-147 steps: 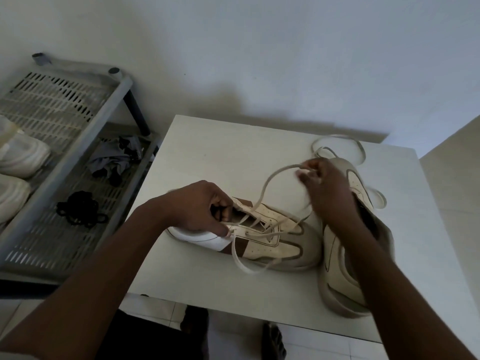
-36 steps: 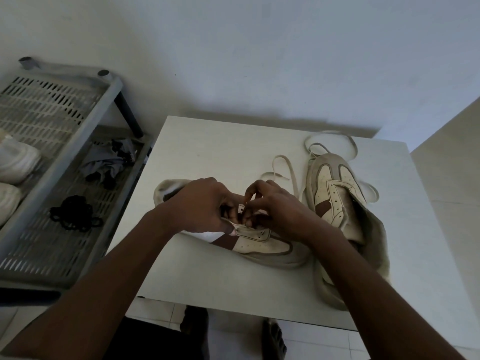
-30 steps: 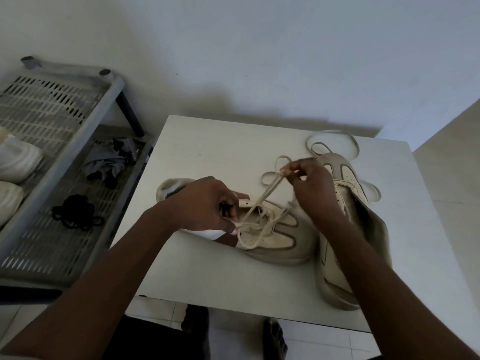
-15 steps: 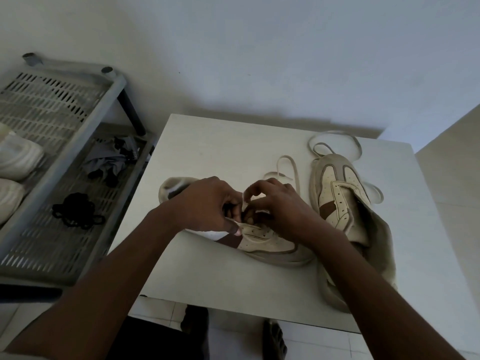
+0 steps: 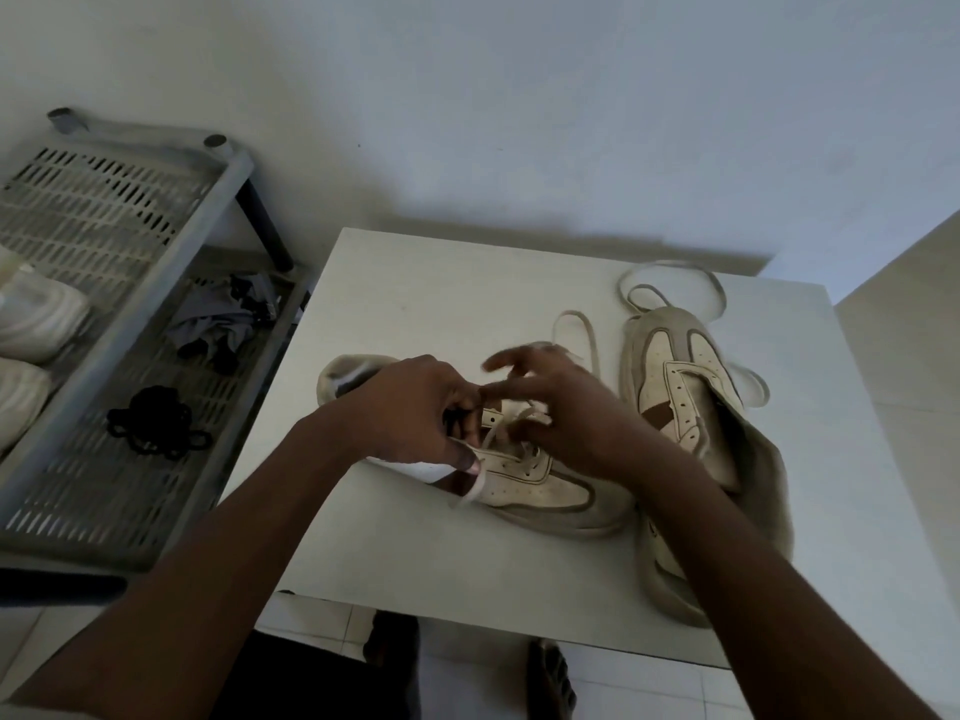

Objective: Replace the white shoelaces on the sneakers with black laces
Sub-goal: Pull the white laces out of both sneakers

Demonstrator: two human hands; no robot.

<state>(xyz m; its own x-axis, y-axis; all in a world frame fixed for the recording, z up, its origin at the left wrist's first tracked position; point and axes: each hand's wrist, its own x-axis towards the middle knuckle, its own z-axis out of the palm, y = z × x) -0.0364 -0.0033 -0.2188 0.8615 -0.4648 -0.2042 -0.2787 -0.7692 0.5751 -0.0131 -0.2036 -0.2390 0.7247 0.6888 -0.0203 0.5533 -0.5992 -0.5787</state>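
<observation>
Hands are working the sneaker (image 5: 540, 485) on the desk (image 5: 441, 304) — left hand (image 5: 415, 413) gripping its collar.
Right hand (image 5: 561, 407) is blurring over the white lace (image 5: 474, 485), grip unreadable — open desk is lying beyond.

We see the centre sneaker (image 5: 540, 485) in cream with beige trim, a brown patch and rows of small dark punched dots. The right sneaker (image 5: 675, 376) shows the same cream, beige and brown. The white lace (image 5: 592, 341) reads off-white, close to the white table (image 5: 415, 304). At the left of the frame, a grey rack (image 5: 156, 283) has a slotted pattern and carries black laces (image 5: 156, 426), a grey cloth (image 5: 218, 330) and pale white shoes (image 5: 36, 319).
</observation>
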